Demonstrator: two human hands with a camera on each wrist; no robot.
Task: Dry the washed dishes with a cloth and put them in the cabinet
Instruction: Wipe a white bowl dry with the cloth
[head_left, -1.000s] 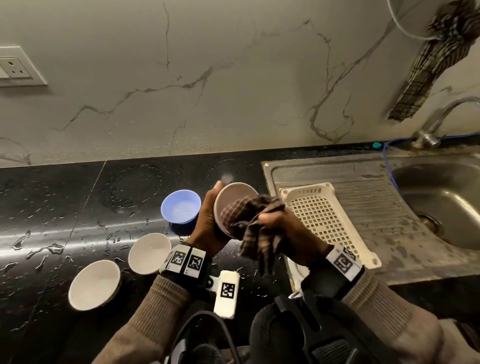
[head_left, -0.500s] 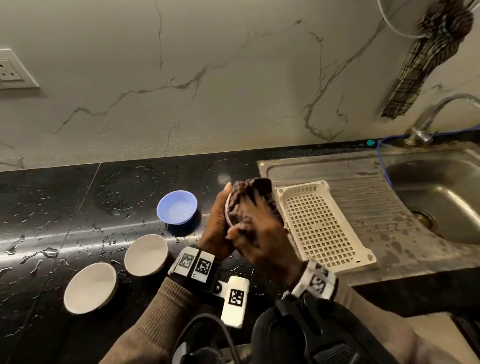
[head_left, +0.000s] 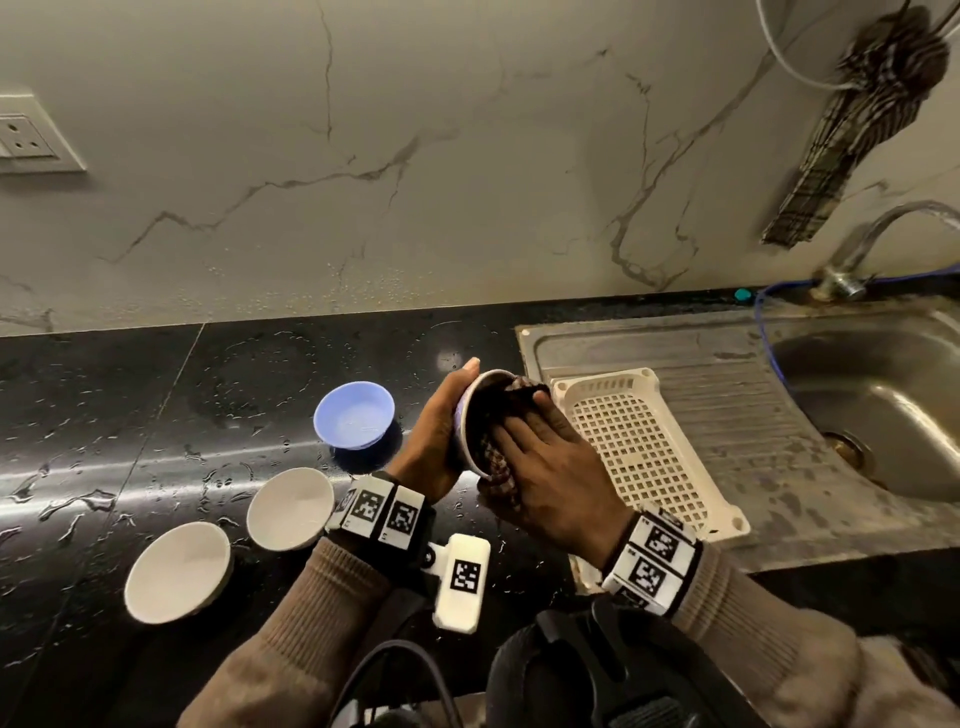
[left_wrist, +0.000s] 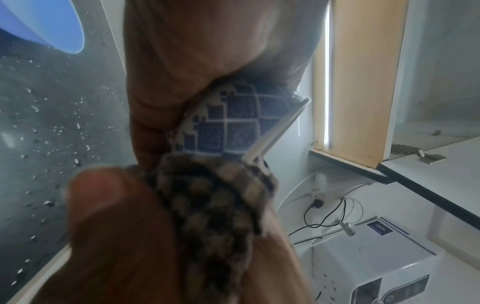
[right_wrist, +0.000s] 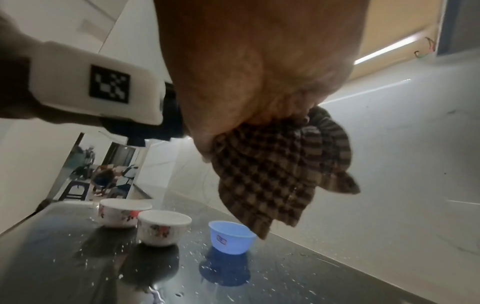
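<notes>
Bowl (head_left: 470, 415) with a blue-and-white squared pattern on its outside is being held tilted on its side at the centre of the head view, above the wet black desk (head_left: 156, 415), its mouth turned toward the right of the frame. The left hand (head_left: 434, 441) is cupping it from behind, thumb lying along the upper rim and fingers curled round the patterned wall, as the left wrist view is showing. The right hand (head_left: 550, 467) is pressing a brown checked cloth (head_left: 498, 457) into the bowl's mouth, its fingers (head_left: 511, 434) lying nearly straight and close together over the fabric; a loose corner of the cloth is hanging below the palm in the right wrist view. Just left of the hands a small light-blue plastic bowl (head_left: 354, 414) is standing upright on the desk, and toward the lower left two white bowls (head_left: 290, 508) with a floral print are sitting close together, all three apart from the one being held. To the right of the hands a cream perforated tray (head_left: 639, 441) is lying on the steel draining board (head_left: 727, 364) beside the sink (head_left: 883, 405). At the upper right a second checked cloth (head_left: 852, 130) is hanging on the marble wall above the tap (head_left: 872, 244), and a socket (head_left: 26, 137) is showing at the upper left.
</notes>
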